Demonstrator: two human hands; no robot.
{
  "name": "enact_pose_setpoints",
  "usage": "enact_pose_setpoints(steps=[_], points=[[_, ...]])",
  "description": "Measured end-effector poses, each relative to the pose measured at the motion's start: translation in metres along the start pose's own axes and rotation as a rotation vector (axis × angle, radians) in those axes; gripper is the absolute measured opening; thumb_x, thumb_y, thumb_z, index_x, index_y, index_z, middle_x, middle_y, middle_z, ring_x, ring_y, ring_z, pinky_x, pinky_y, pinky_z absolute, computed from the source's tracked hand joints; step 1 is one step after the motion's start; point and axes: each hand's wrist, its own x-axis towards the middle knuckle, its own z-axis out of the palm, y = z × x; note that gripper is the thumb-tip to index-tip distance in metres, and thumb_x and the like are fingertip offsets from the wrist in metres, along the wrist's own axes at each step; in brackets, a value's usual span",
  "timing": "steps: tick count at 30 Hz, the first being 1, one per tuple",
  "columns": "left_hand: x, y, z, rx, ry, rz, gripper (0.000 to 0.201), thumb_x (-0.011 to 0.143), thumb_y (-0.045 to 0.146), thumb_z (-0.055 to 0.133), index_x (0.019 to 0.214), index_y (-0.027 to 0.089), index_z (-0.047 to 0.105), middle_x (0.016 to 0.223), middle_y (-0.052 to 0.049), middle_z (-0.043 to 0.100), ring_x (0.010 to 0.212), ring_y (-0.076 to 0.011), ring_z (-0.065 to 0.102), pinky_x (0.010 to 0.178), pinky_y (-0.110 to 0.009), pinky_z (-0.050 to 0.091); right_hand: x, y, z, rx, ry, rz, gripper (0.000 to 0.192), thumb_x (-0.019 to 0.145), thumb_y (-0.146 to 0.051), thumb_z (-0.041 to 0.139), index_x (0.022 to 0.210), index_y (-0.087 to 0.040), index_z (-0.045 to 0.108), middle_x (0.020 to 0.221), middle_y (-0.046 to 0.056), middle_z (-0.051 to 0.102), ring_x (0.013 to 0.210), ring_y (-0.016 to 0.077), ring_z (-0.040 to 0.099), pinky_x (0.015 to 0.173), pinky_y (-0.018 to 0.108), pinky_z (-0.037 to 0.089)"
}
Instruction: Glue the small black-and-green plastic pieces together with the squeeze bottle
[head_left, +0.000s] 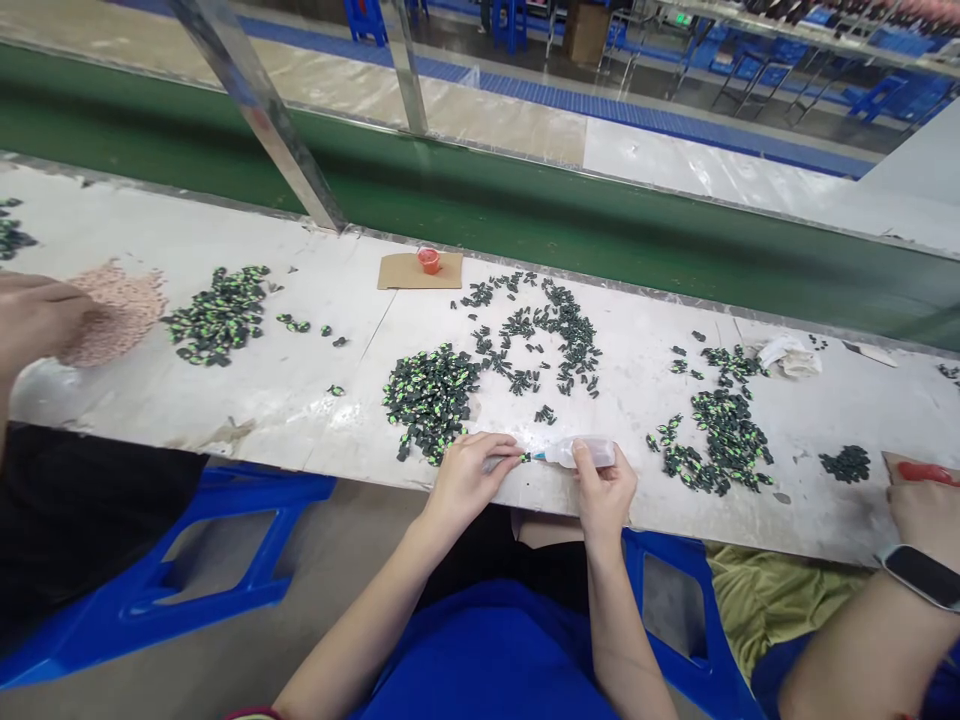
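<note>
My left hand [478, 468] pinches a small black-and-green piece [525, 457] by its end, close to the table's front edge. A greyish object shows between the fingers, too small to make out. My right hand [604, 488] is wrapped round a clear squeeze bottle [596, 453], tilted on its side. Its blue needle tip [541, 456] points left and meets or nearly meets the small piece; I cannot tell if they touch. Just beyond my left hand lies a heap of black-and-green pieces [431, 395]. Small black parts [570, 330] are scattered farther back.
A red cup [429, 260] stands on cardboard [394, 271] at the back. More piles [731, 430] lie right, near a crumpled white cloth [789, 356]. Co-workers' hands are at the left [37, 315] and right [926, 515]. A metal post [262, 115] rises behind the table, before a green belt [480, 195].
</note>
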Motion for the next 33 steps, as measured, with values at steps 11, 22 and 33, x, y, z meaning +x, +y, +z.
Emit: enact_pose_setpoints(steps=[11, 22, 33], points=[[0.002, 0.001, 0.000, 0.019, -0.005, 0.006, 0.008, 0.078, 0.019, 0.067, 0.085, 0.023, 0.064, 0.081, 0.001, 0.076, 0.086, -0.0220, 0.071, 0.082, -0.036, 0.051, 0.001, -0.001, -0.001, 0.022, 0.016, 0.005, 0.030, 0.069, -0.042, 0.068, 0.061, -0.018, 0.052, 0.054, -0.004, 0.052, 0.050, 0.0116, 0.047, 0.048, 0.024, 0.040], [0.009, 0.008, -0.011, 0.064, -0.139, 0.089, 0.012, 0.085, 0.024, 0.060, 0.095, 0.021, 0.065, 0.092, -0.004, 0.072, 0.089, -0.0205, 0.066, 0.080, -0.033, 0.051, 0.024, 0.002, -0.015, 0.369, 0.198, -0.061, 0.052, 0.056, -0.030, 0.081, 0.080, -0.024, 0.035, 0.080, -0.002, 0.064, 0.084, 0.0185, 0.069, 0.082, 0.034, 0.052], [0.050, 0.010, 0.016, 0.386, -0.065, 0.206, 0.019, 0.086, 0.011, 0.055, 0.098, 0.018, 0.067, 0.089, -0.006, 0.065, 0.088, -0.0225, 0.057, 0.077, -0.035, 0.047, 0.037, 0.010, -0.021, -0.045, 0.215, -0.212, 0.062, 0.060, -0.030, 0.079, 0.108, -0.021, 0.040, 0.111, 0.012, 0.059, 0.101, 0.0228, 0.061, 0.090, 0.043, 0.050]])
